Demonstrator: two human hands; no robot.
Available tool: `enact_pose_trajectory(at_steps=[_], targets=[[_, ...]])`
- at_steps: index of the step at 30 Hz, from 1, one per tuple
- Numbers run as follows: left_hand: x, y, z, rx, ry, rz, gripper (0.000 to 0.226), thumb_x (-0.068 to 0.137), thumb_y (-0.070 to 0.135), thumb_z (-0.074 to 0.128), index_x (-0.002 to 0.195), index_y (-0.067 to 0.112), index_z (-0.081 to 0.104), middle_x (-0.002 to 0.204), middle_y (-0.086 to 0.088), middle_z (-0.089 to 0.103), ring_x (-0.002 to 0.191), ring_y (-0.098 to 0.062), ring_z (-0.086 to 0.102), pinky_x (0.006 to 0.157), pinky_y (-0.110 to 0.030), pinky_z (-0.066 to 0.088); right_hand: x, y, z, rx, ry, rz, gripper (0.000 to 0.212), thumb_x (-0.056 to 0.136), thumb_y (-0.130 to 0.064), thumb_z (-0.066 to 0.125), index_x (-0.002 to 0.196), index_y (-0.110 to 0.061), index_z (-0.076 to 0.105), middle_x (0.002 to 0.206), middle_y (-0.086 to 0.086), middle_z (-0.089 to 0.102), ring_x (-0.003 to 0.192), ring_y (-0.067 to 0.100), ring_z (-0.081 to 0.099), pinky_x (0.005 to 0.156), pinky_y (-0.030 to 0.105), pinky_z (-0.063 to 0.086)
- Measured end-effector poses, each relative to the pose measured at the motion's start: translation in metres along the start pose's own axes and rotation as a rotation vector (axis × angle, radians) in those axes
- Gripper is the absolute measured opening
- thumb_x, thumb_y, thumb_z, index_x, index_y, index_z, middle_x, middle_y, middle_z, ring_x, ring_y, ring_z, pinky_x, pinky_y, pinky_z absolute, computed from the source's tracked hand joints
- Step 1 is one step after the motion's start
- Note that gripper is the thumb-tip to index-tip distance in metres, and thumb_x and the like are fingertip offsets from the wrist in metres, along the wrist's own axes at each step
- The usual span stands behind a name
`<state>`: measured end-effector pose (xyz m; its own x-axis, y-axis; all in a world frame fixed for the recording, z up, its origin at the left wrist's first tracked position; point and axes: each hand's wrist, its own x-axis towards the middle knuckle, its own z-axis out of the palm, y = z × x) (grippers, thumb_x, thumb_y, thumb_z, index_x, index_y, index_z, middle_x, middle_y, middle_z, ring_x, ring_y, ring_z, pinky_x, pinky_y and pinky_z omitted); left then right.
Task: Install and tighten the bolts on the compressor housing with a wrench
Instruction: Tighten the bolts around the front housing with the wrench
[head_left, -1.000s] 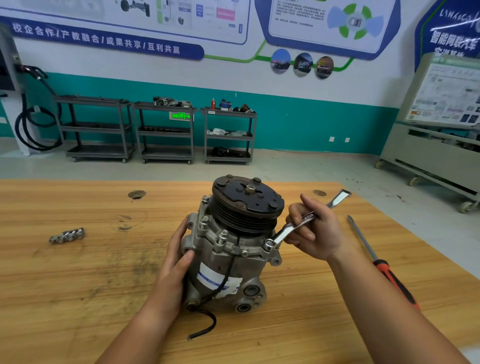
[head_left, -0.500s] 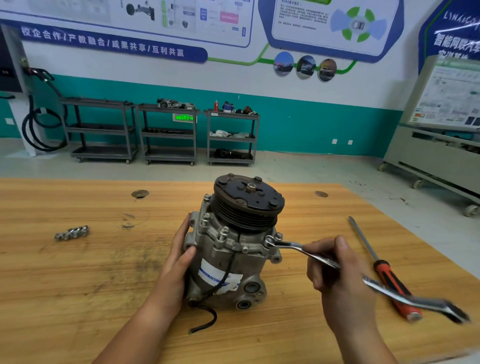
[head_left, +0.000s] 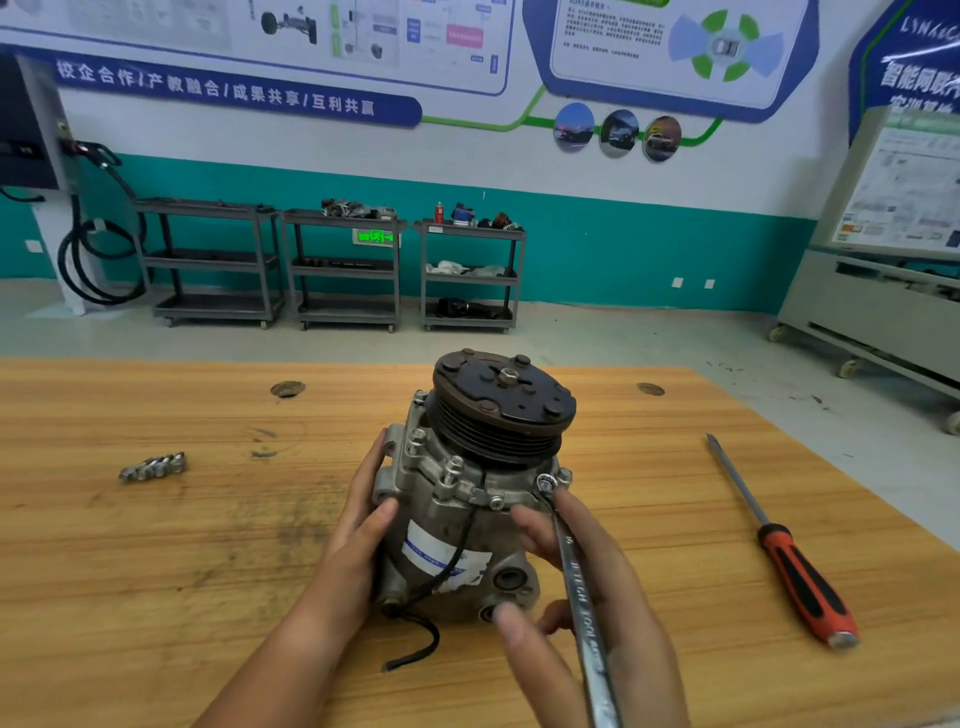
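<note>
Left hand (head_left: 363, 525) lies flat against the left side of the compressor housing (head_left: 441, 525), fingers fairly straight and thumb on the front, bracing it. Right hand (head_left: 587, 587) is under the wrench (head_left: 576, 587), whose shaft runs across its spread fingers toward the camera. With the blur I cannot tell whether that hand really grips the shaft or only pushes it. The wrench's ring end sits on a bolt (head_left: 545, 484) at the front right of the flange, just below the black pulley (head_left: 504, 405).

The compressor stands on the wooden table (head_left: 156, 597) near its middle, pulley end up and leaning slightly away.

As for progress, the installing looks largely done: bolt heads show in several places around the flange, and no empty hole is plain to see. Tightening is under way on this one bolt. How many others are already snug cannot be read from here, so I would guess the rest of the round remains. A cluster of small metal pieces (head_left: 153, 466) lies well to the left — spare bolts or not, I cannot say — and a red-handled screwdriver (head_left: 800, 571) lies apart on the right.
</note>
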<state>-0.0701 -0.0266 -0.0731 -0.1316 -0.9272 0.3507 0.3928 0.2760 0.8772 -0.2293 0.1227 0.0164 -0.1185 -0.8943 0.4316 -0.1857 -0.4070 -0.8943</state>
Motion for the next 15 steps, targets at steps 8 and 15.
enact_pose_trajectory(at_steps=[8,15], targets=[[0.001,0.002,-0.002,0.032,-0.019,-0.027,0.09,0.058,0.061,0.08,0.139,0.044,0.044,0.145,0.007,0.047,0.129,-0.013,0.05,0.089,-0.025,0.052,0.013,-0.015,-0.029,0.391,0.178,-0.092,0.01,0.064,-0.041,0.074,0.062,-0.032,0.069,0.053,0.003,0.064,0.045,0.007,0.054,0.041,0.01,0.039],[0.0,0.003,-0.001,0.02,-0.006,0.003,0.067,0.068,0.046,0.066,0.132,0.048,0.049,0.14,0.014,0.052,0.124,-0.006,0.053,0.083,-0.017,0.052,0.084,0.022,-0.087,0.915,0.056,0.205,0.035,0.036,-0.029,0.092,0.058,-0.014,0.069,0.049,-0.004,0.05,0.045,0.003,0.044,0.036,0.011,0.034]])
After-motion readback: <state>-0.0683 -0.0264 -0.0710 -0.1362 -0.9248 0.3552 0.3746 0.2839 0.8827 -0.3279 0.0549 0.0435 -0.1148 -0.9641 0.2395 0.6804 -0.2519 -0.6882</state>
